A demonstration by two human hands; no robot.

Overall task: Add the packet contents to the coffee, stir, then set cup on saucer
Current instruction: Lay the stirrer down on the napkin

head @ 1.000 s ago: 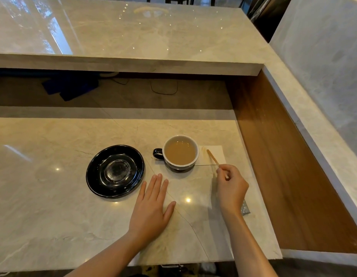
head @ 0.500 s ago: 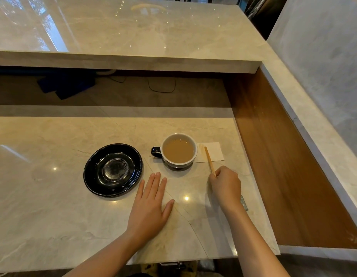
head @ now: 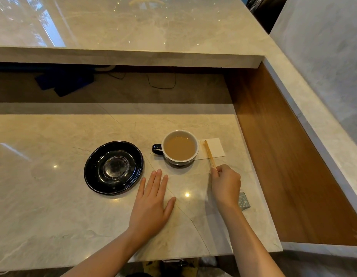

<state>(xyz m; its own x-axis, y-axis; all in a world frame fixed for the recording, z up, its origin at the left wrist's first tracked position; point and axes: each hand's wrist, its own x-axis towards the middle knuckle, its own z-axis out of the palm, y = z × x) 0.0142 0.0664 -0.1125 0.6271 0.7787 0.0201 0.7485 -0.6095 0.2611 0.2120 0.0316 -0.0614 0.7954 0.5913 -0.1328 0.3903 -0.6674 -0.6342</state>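
A cup (head: 180,147) with a dark handle on its left holds light brown coffee and stands on the marble counter. A black saucer (head: 113,167) lies empty to its left. Right of the cup, a wooden stir stick (head: 209,154) rests with its far end on a white napkin (head: 214,147). My right hand (head: 226,184) pinches the stick's near end at the counter surface. My left hand (head: 152,200) lies flat and open on the counter in front of the cup. A small silvery packet (head: 243,201) lies beside my right wrist.
A wooden-lined drop (head: 289,156) borders the counter on the right. A raised marble ledge (head: 133,56) runs across the back, with a dark recess beneath holding a blue cloth (head: 63,81) and a cable. The counter's front edge is near my forearms.
My right hand has lowered the stick from a raised tilt beside the cup down onto the napkin and counter. The left hand, cup and saucer have stayed in place.
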